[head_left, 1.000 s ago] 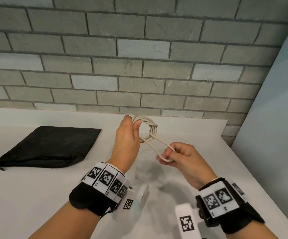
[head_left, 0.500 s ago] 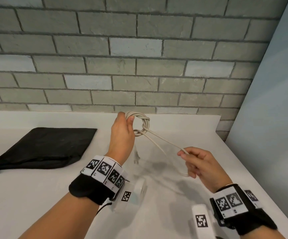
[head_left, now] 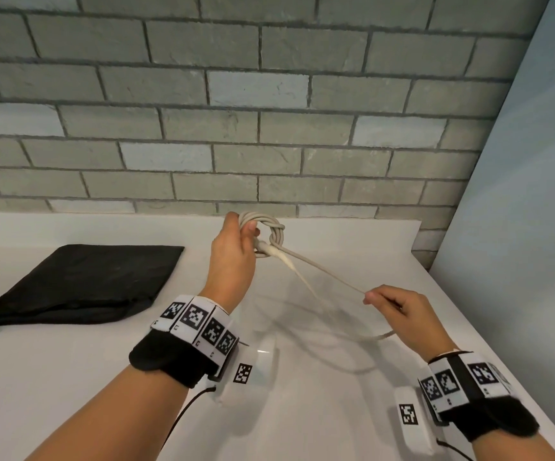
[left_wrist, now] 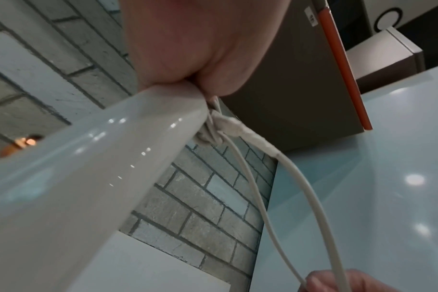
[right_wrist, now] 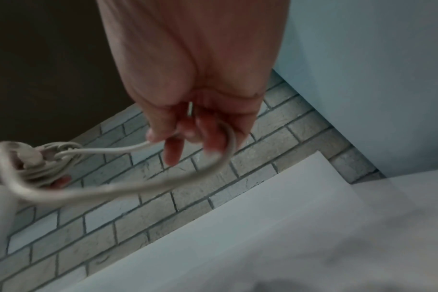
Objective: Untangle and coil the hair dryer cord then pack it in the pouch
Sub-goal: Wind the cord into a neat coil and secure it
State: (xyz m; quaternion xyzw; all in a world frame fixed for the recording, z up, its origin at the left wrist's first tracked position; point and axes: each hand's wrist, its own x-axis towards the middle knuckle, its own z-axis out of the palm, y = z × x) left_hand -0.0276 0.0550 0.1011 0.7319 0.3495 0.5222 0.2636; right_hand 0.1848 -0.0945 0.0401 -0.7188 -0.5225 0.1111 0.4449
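Observation:
My left hand (head_left: 241,242) grips the white hair dryer handle (left_wrist: 88,173) together with a small coil of beige cord (head_left: 269,232), held up above the white table (head_left: 53,377). From that coil a loop of cord (head_left: 322,272) stretches down to the right. My right hand (head_left: 390,311) pinches the far end of the loop, which curls round its fingers (right_wrist: 208,138). The dryer's body is mostly hidden under my left wrist (head_left: 252,367). A black pouch (head_left: 83,282) lies flat on the table to the left, apart from both hands.
A grey brick wall (head_left: 236,128) runs along the back of the table. A pale blue panel (head_left: 518,227) closes off the right side. The table's right edge (head_left: 502,354) slants close past my right wrist.
My right hand has drawn the loop out to the right and downward, away from the coil, so the cord now stretches longer. My left hand has kept its grip and risen slightly.

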